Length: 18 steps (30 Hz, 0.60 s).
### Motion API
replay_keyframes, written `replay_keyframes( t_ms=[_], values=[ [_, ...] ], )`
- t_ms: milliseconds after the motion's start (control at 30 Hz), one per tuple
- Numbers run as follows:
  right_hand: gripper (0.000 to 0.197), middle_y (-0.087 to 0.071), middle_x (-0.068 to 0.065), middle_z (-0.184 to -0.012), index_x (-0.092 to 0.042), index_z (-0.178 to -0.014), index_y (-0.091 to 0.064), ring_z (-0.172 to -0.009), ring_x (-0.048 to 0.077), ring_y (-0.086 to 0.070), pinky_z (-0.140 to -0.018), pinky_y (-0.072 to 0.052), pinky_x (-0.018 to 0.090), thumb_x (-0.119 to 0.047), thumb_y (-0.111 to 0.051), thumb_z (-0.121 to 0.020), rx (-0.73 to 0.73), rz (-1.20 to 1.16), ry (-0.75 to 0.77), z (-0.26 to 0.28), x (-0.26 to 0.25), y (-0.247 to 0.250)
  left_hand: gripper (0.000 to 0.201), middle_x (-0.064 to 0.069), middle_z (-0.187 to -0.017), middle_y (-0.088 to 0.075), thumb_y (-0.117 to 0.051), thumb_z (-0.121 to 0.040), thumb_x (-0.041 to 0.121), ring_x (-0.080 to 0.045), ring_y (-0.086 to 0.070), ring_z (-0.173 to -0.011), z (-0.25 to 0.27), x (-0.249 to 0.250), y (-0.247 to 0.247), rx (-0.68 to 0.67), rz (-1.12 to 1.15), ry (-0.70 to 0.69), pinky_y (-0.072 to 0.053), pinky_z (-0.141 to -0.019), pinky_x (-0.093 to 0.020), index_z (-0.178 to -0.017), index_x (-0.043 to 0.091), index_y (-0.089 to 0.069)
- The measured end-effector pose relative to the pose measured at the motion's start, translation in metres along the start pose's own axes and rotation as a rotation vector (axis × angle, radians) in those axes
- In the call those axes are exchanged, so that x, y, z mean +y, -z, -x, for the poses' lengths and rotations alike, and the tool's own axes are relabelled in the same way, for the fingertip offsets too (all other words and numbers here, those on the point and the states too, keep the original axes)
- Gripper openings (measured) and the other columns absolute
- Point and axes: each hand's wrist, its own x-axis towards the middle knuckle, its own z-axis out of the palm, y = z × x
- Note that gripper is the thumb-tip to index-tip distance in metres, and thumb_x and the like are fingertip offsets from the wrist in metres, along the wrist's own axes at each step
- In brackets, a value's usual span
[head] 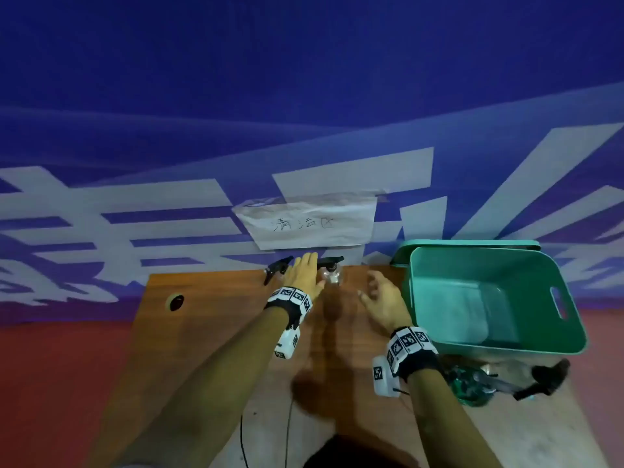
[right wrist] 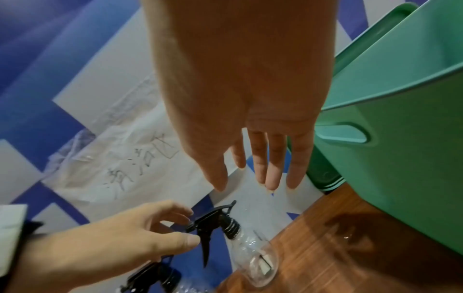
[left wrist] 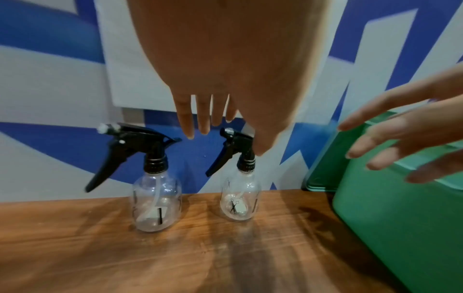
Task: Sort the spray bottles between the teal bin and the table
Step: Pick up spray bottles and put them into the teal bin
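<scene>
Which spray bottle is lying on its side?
The green-tinted spray bottle in front of the teal bin; the two clear spray bottles stand upright by the wall.

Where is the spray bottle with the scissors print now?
The scissors bottle stands upright at the table's far edge, between the other clear bottle and the teal bin, just beyond the left hand.

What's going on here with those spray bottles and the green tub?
A person is sorting spray bottles at a wooden table. Two clear bottles with black triggers stand upright at the far edge by the wall: the left bottle and the right bottle. The left hand hovers open just above them, and the right hand is open beside it; neither holds anything. The teal bin sits tilted on the right and looks empty. Another spray bottle lies on its side in front of the bin.
</scene>
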Motion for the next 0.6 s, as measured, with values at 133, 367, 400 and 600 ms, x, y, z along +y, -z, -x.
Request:
replay_keyframes(
  t_ms=[133,367,400,600],
  values=[
    [0.058,-0.062,0.009,-0.124,-0.021,-0.141,-0.045,-0.104,0.021,-0.064,-0.093,-0.054,0.037,-0.033,-0.07,-0.09,-0.008,0.023,-0.045,-0.003,0.007,0.002,0.06,-0.005,-0.138,-0.052,-0.062,-0.095,0.033,-0.029,-0.049,-0.125,-0.03,-0.001,-0.009,-0.058,-0.054,-0.045,-0.042,-0.103,-0.045,-0.146,0.017,-0.037],
    [0.059,-0.059,0.006,-0.121,-0.028,-0.141,-0.043,-0.095,0.019,-0.064,-0.089,-0.055,0.039,-0.033,-0.069,-0.089,-0.07,0.08,-0.03,-0.013,0.012,-0.004,0.019,-0.007,-0.107,-0.067,-0.048,-0.103,0.03,-0.032,-0.064,-0.098,-0.026,0.005,-0.023,-0.024,-0.001,-0.079,-0.051,-0.081,-0.041,-0.116,0.018,-0.057],
    [0.059,-0.058,0.006,-0.122,-0.03,-0.14,-0.043,-0.095,0.02,-0.065,-0.091,-0.055,0.04,-0.032,-0.069,-0.088,-0.08,0.083,-0.029,-0.014,0.011,-0.006,0.017,-0.006,-0.103,-0.067,-0.049,-0.102,0.031,-0.033,-0.065,-0.094,-0.021,0.005,-0.029,-0.007,0.016,-0.092,-0.052,-0.077,-0.041,-0.113,0.02,-0.056],
    [0.065,-0.057,0.009,-0.118,-0.022,-0.142,-0.047,-0.111,0.026,-0.057,-0.098,-0.048,0.037,-0.021,-0.073,-0.083,-0.159,0.156,0.022,0.002,0.004,-0.016,0.017,-0.005,-0.107,-0.064,-0.049,-0.102,0.025,-0.03,-0.06,-0.101,0.037,0.014,-0.05,-0.037,0.054,-0.186,-0.051,-0.08,-0.044,-0.118,0.022,-0.054]
  ],
)
